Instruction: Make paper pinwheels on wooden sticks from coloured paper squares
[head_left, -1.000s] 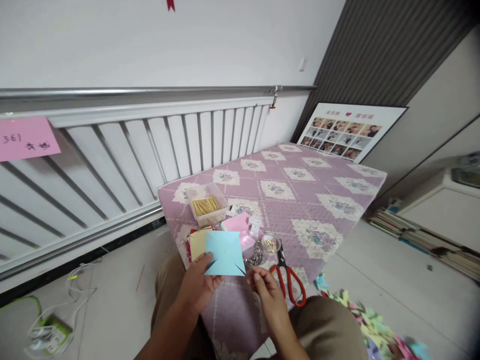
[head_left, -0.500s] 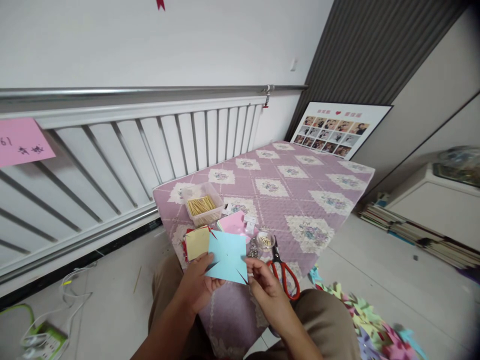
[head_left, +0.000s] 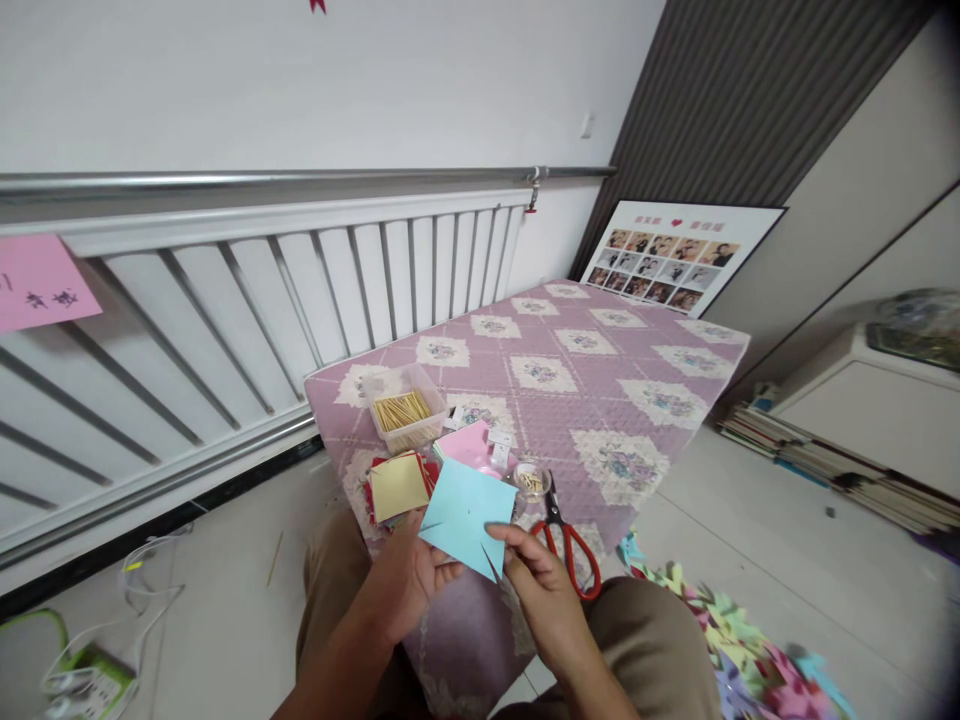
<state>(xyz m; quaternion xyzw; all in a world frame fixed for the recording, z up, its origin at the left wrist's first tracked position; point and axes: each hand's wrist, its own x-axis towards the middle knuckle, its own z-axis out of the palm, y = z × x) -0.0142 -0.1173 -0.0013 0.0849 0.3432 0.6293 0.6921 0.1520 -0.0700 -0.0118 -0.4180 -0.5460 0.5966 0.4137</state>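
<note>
A light-blue square of paper (head_left: pixel 461 505), slit inward from its corners and marked with a small dot at its middle, is held above the near end of the table. My left hand (head_left: pixel 416 570) grips its left edge, thumb on top and fingers beneath. At the right edge, my right hand (head_left: pixel 536 580) pinches the paper near a slit, its index finger lying over the top. Left of it lies a stack of coloured paper squares (head_left: pixel 397 488), a yellow one uppermost. Red-handled scissors (head_left: pixel 566 545) rest just beyond my right hand.
Thin golden sticks fill a clear plastic box (head_left: pixel 405 415). Pink paper (head_left: pixel 469 442) and a small round container (head_left: pixel 530 480) of little pieces lie nearby. Folded paper pinwheels (head_left: pixel 750 640) pile on the floor at right; a power strip (head_left: pixel 94 685) lies at left. A radiator (head_left: pixel 300 300) lines the wall.
The blue paper has turned clockwise and shifted slightly right. My right index finger has moved onto the paper's face. My left hand keeps its hold.
</note>
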